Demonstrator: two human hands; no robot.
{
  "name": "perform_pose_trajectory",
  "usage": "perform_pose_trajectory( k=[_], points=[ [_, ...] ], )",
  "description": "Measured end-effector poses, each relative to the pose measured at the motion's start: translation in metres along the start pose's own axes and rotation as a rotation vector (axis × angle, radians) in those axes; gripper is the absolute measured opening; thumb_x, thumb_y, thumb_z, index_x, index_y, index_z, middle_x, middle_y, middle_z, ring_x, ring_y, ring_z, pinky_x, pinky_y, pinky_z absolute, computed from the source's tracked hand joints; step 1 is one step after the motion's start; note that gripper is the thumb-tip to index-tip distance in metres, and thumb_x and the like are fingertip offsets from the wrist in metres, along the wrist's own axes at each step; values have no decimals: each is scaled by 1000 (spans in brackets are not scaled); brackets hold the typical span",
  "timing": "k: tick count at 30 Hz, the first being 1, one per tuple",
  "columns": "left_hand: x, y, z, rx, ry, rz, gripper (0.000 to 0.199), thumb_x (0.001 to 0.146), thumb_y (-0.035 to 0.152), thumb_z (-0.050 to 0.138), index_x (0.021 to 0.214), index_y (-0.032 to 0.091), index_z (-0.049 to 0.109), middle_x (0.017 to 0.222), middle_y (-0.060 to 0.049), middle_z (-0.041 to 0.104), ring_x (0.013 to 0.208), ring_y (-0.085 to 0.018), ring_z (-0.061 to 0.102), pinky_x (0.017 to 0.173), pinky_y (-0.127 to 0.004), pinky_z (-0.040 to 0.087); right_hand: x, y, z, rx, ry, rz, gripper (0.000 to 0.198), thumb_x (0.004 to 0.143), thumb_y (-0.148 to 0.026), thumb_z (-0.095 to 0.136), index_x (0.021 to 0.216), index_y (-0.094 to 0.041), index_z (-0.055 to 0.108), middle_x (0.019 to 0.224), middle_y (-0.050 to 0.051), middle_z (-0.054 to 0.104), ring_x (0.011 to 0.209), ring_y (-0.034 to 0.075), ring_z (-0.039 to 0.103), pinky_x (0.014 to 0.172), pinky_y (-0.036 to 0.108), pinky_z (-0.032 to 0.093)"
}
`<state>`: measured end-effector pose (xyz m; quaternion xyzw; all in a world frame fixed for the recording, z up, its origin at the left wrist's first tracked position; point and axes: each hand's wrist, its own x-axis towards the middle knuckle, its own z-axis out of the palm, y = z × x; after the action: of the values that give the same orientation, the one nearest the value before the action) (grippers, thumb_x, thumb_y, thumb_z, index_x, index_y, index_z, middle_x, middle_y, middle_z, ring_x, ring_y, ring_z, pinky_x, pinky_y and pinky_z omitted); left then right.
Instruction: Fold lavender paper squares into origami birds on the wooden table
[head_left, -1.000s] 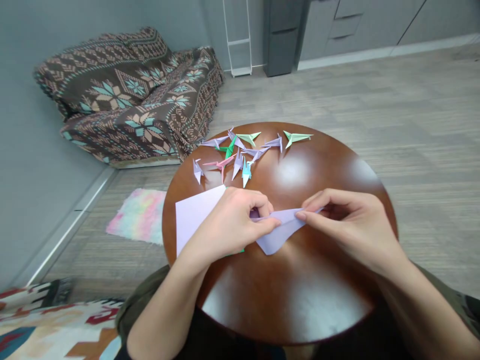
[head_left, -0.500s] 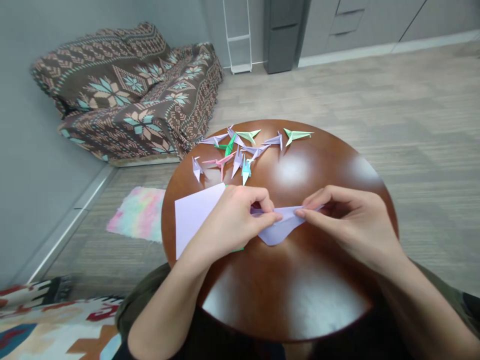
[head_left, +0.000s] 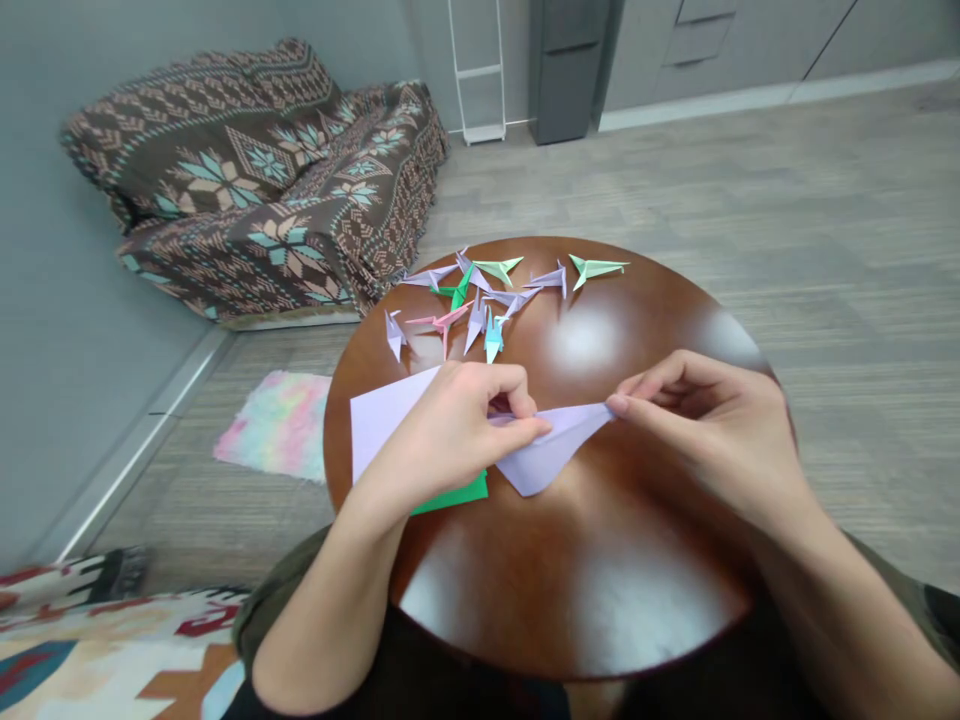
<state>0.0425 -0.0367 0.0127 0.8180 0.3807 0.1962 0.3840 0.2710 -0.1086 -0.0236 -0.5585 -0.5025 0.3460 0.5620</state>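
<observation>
Head view, left to right, all places relative to the worktop (head_left: 592,540), which is round, brown and glossy
- patterned cloth (head_left: 90,650): off the near left of the worktop
- sofa (head_left: 255,190) under a dark patterned cover: beyond the worktop's far left
- fluffy pastel mat (head_left: 274,425): on the floor, left of the worktop
- flat purple sheet (head_left: 382,420): on the left part of the worktop, partly hidden by the forearm
- pale purple paper bird (head_left: 394,338): far left of the worktop; pink one (head_left: 445,322) near it
- green sheet (head_left: 457,492): left part of the worktop, showing from under the left arm
- bright green bird (head_left: 459,290): toward the worktop's far edge, more purple ones around it
- left hand (head_left: 476,415): over left-centre of the worktop, thumb and finger pinching the folded purple paper at its upper edge
- blue bird (head_left: 493,338): far side of the worktop, left of centre
- folded purple paper (head_left: 540,458): over mid worktop, strung between both hands, loose part sagging down; can't tell if it touches the surface
- light green bird (head_left: 596,270): by the worktop's far edge
- right hand (head_left: 686,415): over the worktop's right half, thumb and finger pinching the paper's right tip
</observation>
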Motion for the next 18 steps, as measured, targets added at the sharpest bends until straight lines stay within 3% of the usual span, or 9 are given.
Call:
perform_pose_trajectory(
  k=[3,7,10,18],
  points=[
    [1,0,-1,-31,23,0,22,86,24,74,69,18,62,79,0,77,73,-15,70,67,-26,48,4,7,-3,88,49,16,17,81,-29,88,78,-22,72,79,1,78,74,15,73,72,22,59],
    [1,2,0,-111,36,13,22,86,25,75,70,17,63,79,-1,77,73,-15,70,68,-25,50,4,10,1,158,-124,112,23,79,-35,89,95,-23,79,93,3,81,84,18,75,78,27,60],
    [0,5,1,-170,17,18,22,85,24,76,70,16,63,79,-1,76,73,-14,69,67,-23,50,1,8,6,135,-216,172,22,78,-37,90,91,-23,81,84,2,79,74,19,71,68,27,57],
    [0,7,2,-181,6,17,15,85,21,75,75,16,65,79,0,74,73,-12,67,67,-22,49,-3,9,8,147,-208,147,21,82,-37,86,71,-22,77,71,1,72,66,15,59,58,26,45]
  ],
)
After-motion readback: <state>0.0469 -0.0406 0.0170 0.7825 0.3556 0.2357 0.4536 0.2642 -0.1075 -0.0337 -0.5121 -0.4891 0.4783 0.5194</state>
